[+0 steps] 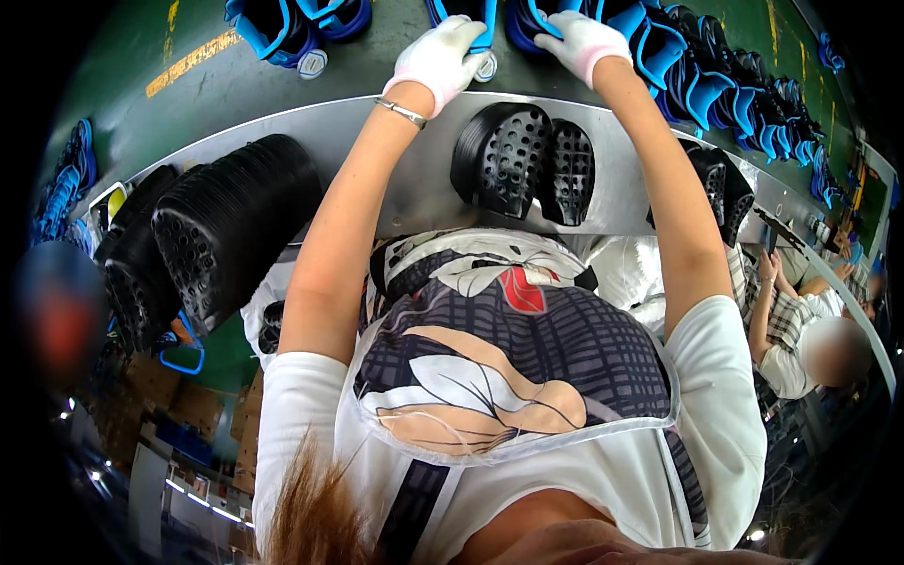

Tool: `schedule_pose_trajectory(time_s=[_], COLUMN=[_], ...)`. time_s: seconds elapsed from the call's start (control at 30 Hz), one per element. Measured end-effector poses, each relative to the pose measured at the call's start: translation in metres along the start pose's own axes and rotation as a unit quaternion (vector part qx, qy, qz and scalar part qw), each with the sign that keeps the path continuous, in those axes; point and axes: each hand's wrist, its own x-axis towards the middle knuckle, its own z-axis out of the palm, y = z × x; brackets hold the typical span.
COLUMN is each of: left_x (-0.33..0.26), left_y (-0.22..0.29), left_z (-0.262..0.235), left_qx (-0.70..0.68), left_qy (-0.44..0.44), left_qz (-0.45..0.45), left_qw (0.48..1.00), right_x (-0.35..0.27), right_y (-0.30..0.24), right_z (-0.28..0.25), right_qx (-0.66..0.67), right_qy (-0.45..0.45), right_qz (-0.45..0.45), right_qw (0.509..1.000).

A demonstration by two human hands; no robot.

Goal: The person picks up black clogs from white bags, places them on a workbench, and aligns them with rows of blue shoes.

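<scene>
Both my hands wear white gloves and reach forward to a row of blue-and-black shoes on the green surface. My left hand (439, 60) is closed on the edge of one shoe (461, 11); a round white tag (486, 67) hangs beside its fingers. On the neighbouring shoe (524, 30), my right hand (586, 45) has its fingers bent over the light-blue collar. The far parts of both shoes are cut off by the upper edge. Between my forearms, two black stacks of perforated insole-like pieces (513, 158) (569, 168) lie on the grey metal ledge.
Long black stacks of similar pieces (235, 221) lie left; more (720, 184) sit beyond my right forearm. Another pair of shoes (282, 28) stands at upper left. A long row of shoes (702, 80) runs right. Another person (800, 311) sits at far right.
</scene>
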Motion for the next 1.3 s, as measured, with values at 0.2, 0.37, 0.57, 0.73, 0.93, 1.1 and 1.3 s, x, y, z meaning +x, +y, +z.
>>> schedule_pose_trajectory(time_s=[0.2, 0.37, 0.57, 0.73, 0.93, 1.1, 1.3], left_x=[-0.057, -0.124, -0.163, -0.168, -0.185, -0.175, -0.16], left_y=[0.017, 0.018, 0.024, 0.027, 0.049, 0.061, 0.15], left_z=[0.002, 0.032, 0.08, 0.083, 0.074, 0.03, -0.043], left_qx=[-0.08, -0.112, -0.148, -0.047, -0.268, -0.357, -0.733], left_qy=[0.154, 0.075, 0.078, 0.003, 0.045, 0.17, 0.061], left_qz=[-0.041, -0.167, -0.229, -0.156, -0.269, -0.271, -0.211], left_qw=[0.984, 0.977, 0.959, 0.987, 0.924, 0.878, 0.643], right_x=[-0.082, -0.189, -0.205, -0.205, -0.211, -0.229, -0.223], right_y=[-0.021, -0.07, -0.084, -0.071, -0.059, -0.044, -0.056], right_z=[-0.015, -0.017, 0.01, 0.021, 0.024, -0.028, -0.05], right_qx=[0.153, 0.305, 0.285, 0.257, 0.288, 0.395, 0.442], right_qy=[0.162, 0.034, 0.091, 0.169, 0.181, 0.109, 0.137], right_qz=[-0.082, -0.105, -0.141, -0.223, -0.224, -0.199, -0.29], right_qw=[0.971, 0.946, 0.944, 0.925, 0.914, 0.891, 0.838])
